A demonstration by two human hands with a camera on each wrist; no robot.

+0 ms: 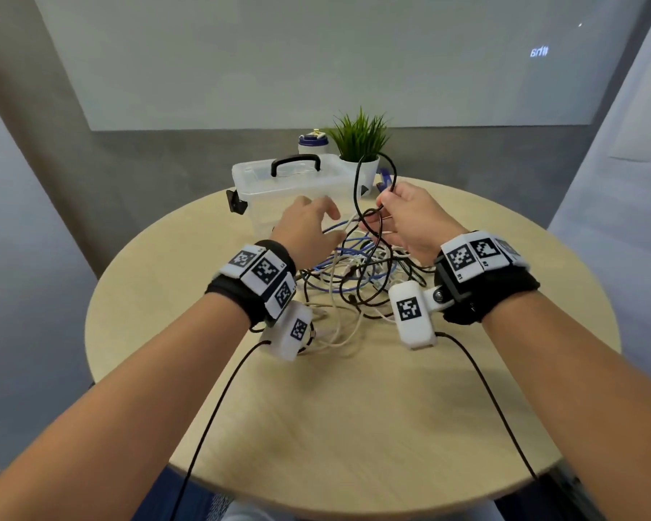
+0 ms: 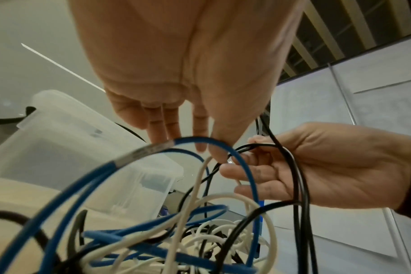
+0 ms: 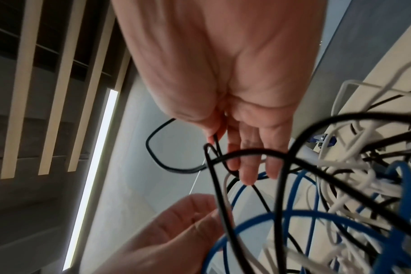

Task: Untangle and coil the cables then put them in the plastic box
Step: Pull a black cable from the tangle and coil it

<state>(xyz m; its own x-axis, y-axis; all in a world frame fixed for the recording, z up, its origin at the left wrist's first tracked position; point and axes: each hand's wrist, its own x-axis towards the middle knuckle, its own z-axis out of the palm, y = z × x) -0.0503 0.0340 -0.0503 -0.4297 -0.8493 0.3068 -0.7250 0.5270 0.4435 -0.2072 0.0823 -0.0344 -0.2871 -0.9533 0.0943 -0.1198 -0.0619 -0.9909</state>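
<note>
Above the tangle, the right hand (image 1: 406, 220) pinches a black cable (image 1: 358, 182) between thumb and forefinger — the remaining fingers are loosely curled, with further black strands crossing the palm. From the pinch, one loop of this cable arches up in front of the potted plant (image 1: 359, 144); the rest drops into the pile. Right palm faces left, wrist raised clear of the round table (image 1: 316, 426).

The left hand (image 1: 309, 227) sits just beside it, palm down, fingers nearly straight and slightly spread. In the left wrist view a blue cable (image 2: 200, 140) arcs across its fingertips (image 2: 201, 146) and a white cable (image 2: 195, 181) rises to meet them; whether it actually holds either strand cannot be told.

The cable heap (image 1: 354, 280) — blue, white and black, still knotted together — lies mid-table between the two wrists. The plastic box (image 1: 290, 193), translucent, lid on, black handle up, stands just behind the hands. A white and blue bottle (image 1: 312, 142) stands behind the box, left of the plant.
</note>
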